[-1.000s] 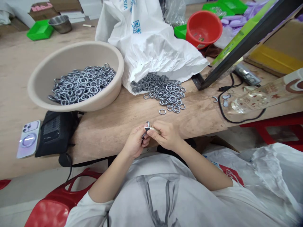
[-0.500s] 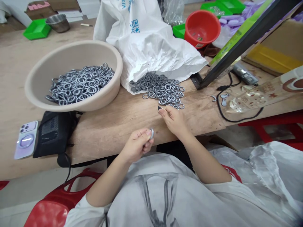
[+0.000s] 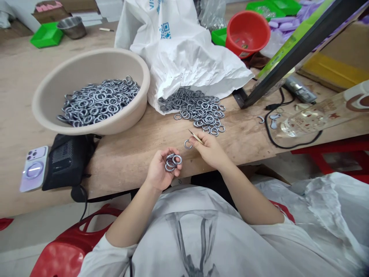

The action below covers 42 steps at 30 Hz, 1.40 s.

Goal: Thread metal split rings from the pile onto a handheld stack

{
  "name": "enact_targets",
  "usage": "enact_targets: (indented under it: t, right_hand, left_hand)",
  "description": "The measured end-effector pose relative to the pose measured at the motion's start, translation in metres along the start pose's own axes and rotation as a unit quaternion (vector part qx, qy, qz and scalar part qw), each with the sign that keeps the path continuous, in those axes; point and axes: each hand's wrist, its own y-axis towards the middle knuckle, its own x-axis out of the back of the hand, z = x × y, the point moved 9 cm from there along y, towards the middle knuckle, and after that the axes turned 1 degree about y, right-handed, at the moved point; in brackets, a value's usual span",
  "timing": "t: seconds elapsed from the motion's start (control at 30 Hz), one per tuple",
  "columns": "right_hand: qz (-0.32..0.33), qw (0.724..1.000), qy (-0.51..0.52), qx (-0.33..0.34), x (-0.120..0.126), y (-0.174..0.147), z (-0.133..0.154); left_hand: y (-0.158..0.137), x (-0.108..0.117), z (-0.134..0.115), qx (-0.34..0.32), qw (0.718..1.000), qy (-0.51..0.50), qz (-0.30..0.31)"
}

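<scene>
Cradling gray rings [image 3: 173, 162], the curled left hand [image 3: 159, 168] sits near the right hand [image 3: 211, 149], which pinches a stick [image 3: 197, 137].

Phone [image 3: 34, 169] beside black pouch [image 3: 67, 163]

desk [image 3: 121, 161] has a wood-grain top. beige basin [image 3: 86, 69] at left, white sack [image 3: 190, 57] beside it, loose metal rings [image 3: 206, 114] heaped at sack's mouth. phone [image 3: 34, 168], black pouch [image 3: 67, 163] front left; green tray [image 3: 46, 35] back left; clear bottle [image 3: 319, 115] right.
</scene>
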Motion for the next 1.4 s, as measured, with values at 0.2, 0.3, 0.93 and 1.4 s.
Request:
enact_targets:
  t: [0.2, 0.3, 0.93, 1.4]
  right_hand:
    - [0.06, 0.972, 0.211, -0.08, -0.042, -0.021, 0.002]
    - [0.003, 0.986, 0.162, -0.046, -0.036, -0.02, 0.002]
    - [-0.055, 0.976, 0.212, -0.019, -0.025, -0.016, 0.0]
    - [0.019, 0.988, -0.082, 0.131, -0.025, -0.033, 0.034]
  left_hand:
    - [0.004, -0.018, 0.012, -0.019, 0.998, 0.035, 0.044]
    - [0.002, -0.021, 0.012, -0.026, 0.998, 0.026, 0.05]
    - [-0.002, -0.02, 0.002, -0.059, 0.996, 0.067, 0.016]
    - [0.001, -0.012, -0.004, -0.092, 0.995, 0.033, 0.007]
